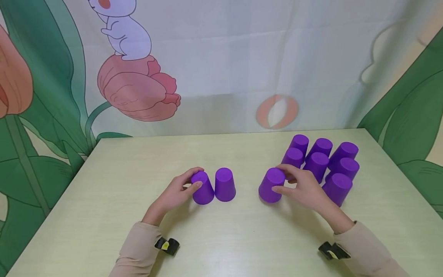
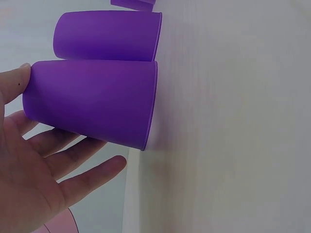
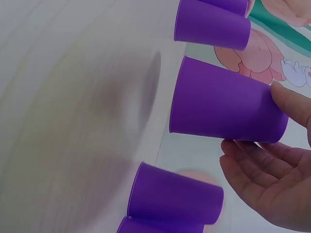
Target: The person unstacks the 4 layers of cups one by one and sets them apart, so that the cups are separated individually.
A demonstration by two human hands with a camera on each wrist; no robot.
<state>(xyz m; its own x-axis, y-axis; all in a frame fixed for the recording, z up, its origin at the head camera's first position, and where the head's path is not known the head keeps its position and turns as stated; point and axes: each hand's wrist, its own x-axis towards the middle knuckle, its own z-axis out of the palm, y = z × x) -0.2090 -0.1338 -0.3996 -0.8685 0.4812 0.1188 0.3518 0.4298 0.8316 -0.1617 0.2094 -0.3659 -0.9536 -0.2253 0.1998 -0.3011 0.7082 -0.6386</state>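
Observation:
My left hand [image 1: 178, 192] pinches an upside-down purple cup [image 1: 204, 192] near its closed end, thumb on the near side and fingers behind. In the left wrist view that cup [image 2: 92, 99] lies right alongside a second purple cup [image 2: 109, 36], which stands inverted to its right in the head view. With thumb and fingers, my right hand [image 1: 306, 188] holds another inverted purple cup [image 1: 270, 190] by its upper part. The right wrist view shows this cup [image 3: 223, 102] raised off the table, its rim apart from the shadow on the surface.
Several more inverted purple cups [image 1: 317, 165] stand in rows at the back right, close beside my right hand. They are on a pale wooden table [image 1: 242, 238]. A printed curtain [image 1: 214, 69] hangs behind the table's far edge.

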